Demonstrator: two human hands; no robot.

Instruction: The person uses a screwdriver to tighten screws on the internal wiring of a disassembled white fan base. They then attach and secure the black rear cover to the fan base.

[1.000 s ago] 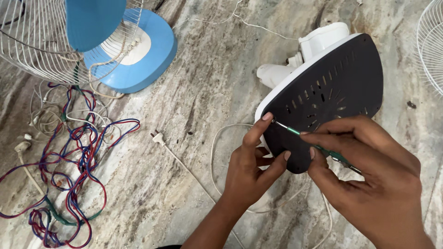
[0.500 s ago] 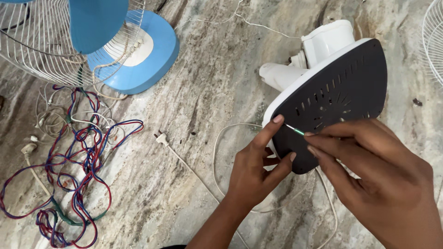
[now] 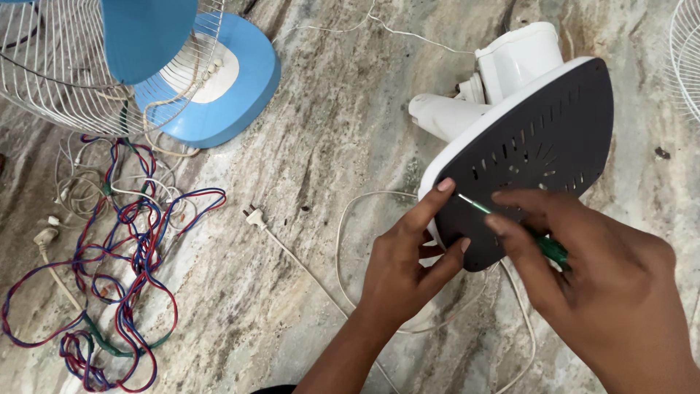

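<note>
A white fan base lies tipped on its side on the stone floor, its black vented bottom plate (image 3: 539, 157) facing me. My left hand (image 3: 408, 263) grips the plate's lower left edge, index finger pressed on the rim. My right hand (image 3: 590, 281) holds a green-handled screwdriver (image 3: 510, 225), its thin metal tip touching the plate near my left index finger. The white stem and neck (image 3: 481, 95) of the base stick out behind the plate.
A blue fan base with a wire grille (image 3: 87, 66) and blue blade stands at top left. A tangle of red, blue and green wires (image 3: 124, 255) lies at left. A white power cord with plug (image 3: 257, 217) runs across the floor. Another wire grille (image 3: 685, 58) is at the right edge.
The view has shifted slightly. My right hand has moved the screwdriver a little down and left along the plate; my left hand keeps its grip on the plate's edge.
</note>
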